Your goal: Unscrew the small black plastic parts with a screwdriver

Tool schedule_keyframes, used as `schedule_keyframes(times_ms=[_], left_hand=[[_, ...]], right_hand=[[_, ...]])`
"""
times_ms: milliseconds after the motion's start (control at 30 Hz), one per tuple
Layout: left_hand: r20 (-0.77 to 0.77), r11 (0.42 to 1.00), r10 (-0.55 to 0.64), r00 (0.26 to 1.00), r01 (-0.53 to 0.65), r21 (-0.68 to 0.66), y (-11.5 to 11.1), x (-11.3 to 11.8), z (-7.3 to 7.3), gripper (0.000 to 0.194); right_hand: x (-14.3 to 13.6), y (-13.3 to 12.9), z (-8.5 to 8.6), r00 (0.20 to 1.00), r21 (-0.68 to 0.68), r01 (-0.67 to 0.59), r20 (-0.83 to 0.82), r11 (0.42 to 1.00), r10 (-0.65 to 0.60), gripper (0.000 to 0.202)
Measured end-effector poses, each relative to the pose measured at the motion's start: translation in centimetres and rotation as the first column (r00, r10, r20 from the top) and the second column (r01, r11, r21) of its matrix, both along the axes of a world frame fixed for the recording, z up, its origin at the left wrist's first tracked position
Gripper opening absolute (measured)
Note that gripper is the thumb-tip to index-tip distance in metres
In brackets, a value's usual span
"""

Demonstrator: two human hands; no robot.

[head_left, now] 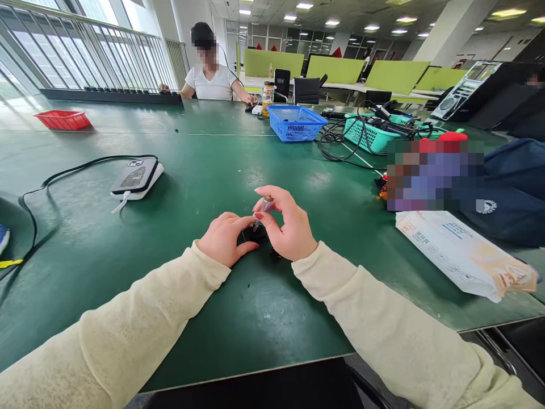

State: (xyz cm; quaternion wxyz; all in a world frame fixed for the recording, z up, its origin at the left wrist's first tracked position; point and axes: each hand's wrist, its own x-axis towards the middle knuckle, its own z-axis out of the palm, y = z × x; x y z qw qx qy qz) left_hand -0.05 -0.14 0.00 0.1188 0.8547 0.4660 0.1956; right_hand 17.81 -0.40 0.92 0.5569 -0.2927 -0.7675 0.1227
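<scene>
In the middle of the green table (204, 182), my left hand (225, 236) is closed on a small black part (254, 234), its thumb and fingers pressing the part's left side. The part's exact kind is too small and covered to make out. Above it, my right hand (287, 221) grips what looks like a short screwdriver (266, 204) with a pale handle and a brownish end cap. The tool stands tilted, its lower end pointing down at the black part. Whether its tip touches is hard to see. Another small dark piece (275, 254) lies under my right hand.
A phone (138, 173) on a white pad with a cable is left. Farther off are red (63, 119), blue (298, 122) and teal baskets (366, 135), the teal one full of cables. A wipes pack (460, 250) and dark bag lie right. A person (210, 82) sits opposite.
</scene>
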Motion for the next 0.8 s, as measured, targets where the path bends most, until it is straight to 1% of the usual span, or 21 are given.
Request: schedule_keyframes(times_ms=[100, 267, 467, 633, 800], left_hand=[[-0.005, 1.0, 0.002, 1.0, -0.002, 0.016, 0.11, 0.0, -0.22, 0.037], [0.012, 0.999, 0.006, 1.0, -0.006, 0.035, 0.15, -0.03, -0.34, 0.036], [0.03, 0.998, -0.004, 1.0, 0.002, 0.069, -0.37, 0.1, 0.16, 0.039], [0.028, 0.997, -0.009, 1.0, 0.007, 0.074, -0.33, 0.11, 0.1, 0.037], [0.003, 0.992, 0.002, 1.0, -0.003, 0.124, -0.42, 0.19, 0.2, 0.033]], right_hand=[[-0.02, 0.11, 0.05, 1.0, -0.02, -0.012, 0.011, 1.0, 0.012, 0.031], [-0.03, 0.22, 0.09, 0.999, -0.047, 0.041, 0.023, 0.998, -0.04, 0.031], [0.17, 0.06, 0.17, 0.998, 0.022, 0.059, -0.029, 0.998, -0.058, 0.036], [0.13, 0.13, 0.24, 0.998, 0.031, 0.035, 0.049, 0.999, -0.037, 0.038], [0.04, 0.12, 0.19, 0.996, 0.019, 0.034, 0.078, 0.999, -0.035, 0.037]])
